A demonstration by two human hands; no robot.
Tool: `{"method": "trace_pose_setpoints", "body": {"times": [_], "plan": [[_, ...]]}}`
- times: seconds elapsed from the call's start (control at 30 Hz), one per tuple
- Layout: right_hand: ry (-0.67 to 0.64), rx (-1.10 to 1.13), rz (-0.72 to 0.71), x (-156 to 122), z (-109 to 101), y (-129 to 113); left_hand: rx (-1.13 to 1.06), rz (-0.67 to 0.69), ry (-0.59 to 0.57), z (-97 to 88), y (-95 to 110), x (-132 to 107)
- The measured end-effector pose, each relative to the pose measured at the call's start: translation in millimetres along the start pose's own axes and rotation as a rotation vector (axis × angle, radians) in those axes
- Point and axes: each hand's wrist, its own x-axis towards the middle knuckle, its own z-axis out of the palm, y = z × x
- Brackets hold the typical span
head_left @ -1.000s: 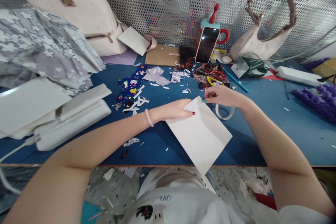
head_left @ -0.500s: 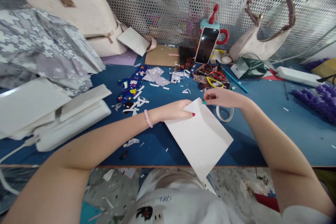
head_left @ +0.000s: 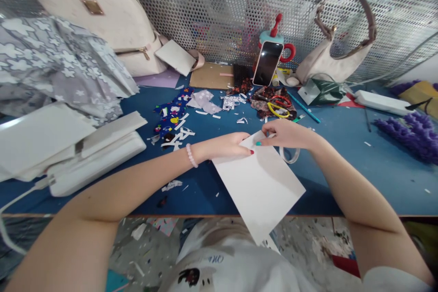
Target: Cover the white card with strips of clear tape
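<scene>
My left hand [head_left: 232, 146] grips a white sheet of paper or card [head_left: 258, 187] by its upper left edge, thumb on top. The sheet is turned like a diamond and its lowest corner hangs past the table edge. My right hand [head_left: 284, 134] is closed on the sheet's top corner, thumb pressed on its face and fingers partly hidden behind. Just under my right hand, a roll of white tape [head_left: 290, 155] rests on the table, partly covered. Beyond the hands lie scissors with yellow and red handles [head_left: 278, 108] on dark patterned cloth.
Paper strips [head_left: 179, 134] and blue printed fabric [head_left: 173, 109] litter the blue table [head_left: 342, 146]. A phone [head_left: 268, 64] leans on a cup. White boxes [head_left: 99, 159] stand left, a backpack [head_left: 92, 32] behind them. A handbag [head_left: 337, 59] and purple flowers [head_left: 410, 137] are at right.
My right hand has moved slightly left and down, its thumb now further onto the sheet's face. My left hand keeps its grip. The view has shifted a little.
</scene>
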Motion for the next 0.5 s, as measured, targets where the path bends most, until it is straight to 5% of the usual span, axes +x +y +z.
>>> {"method": "trace_pose_setpoints", "body": {"times": [0.2,0.5], "plan": [[-0.078,0.07,-0.029,1.8,-0.5,2.2,0.077,0.018,0.026,-3.7,1.7,-2.9],[-0.058,0.275,-0.122,-11.0,-25.5,9.5,-0.013,0.018,-0.129,-17.4,22.0,-18.9]]}}
